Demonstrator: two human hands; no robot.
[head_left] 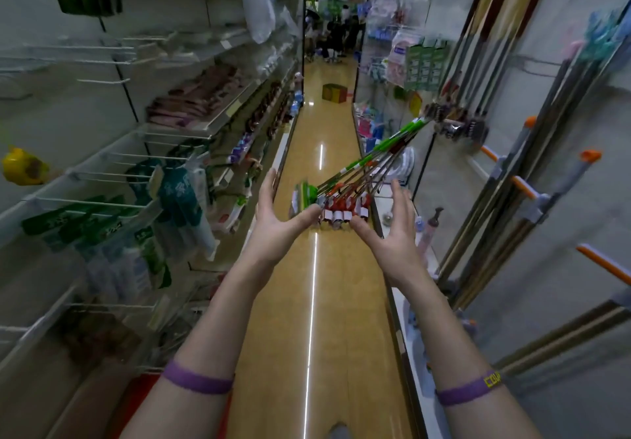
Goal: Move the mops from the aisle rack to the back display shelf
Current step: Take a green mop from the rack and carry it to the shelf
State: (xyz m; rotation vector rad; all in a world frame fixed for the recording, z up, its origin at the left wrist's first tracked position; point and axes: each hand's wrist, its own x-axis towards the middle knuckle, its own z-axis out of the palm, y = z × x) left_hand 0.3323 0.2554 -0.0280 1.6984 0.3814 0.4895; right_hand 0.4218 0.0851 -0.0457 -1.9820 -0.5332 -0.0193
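Observation:
A bundle of several mops (345, 185) leans across the aisle, heads on the floor ahead of me, handles slanting up right to the rack (454, 124). Their heads are green and red-and-white, the poles metal with green, white and orange bands. My left hand (276, 223) is stretched out with spread fingers just left of the mop heads, thumb near the green head. My right hand (389, 230) is open just right of them, palm inward. Neither hand grips anything. Both wrists wear purple bands.
Shelves with packaged cloths and hooks (143, 179) line the left side. More mops and broom poles (505, 199) hang on the right wall. A cardboard box (334, 92) sits on the glossy floor farther down, and people stand at the aisle's far end (336, 35).

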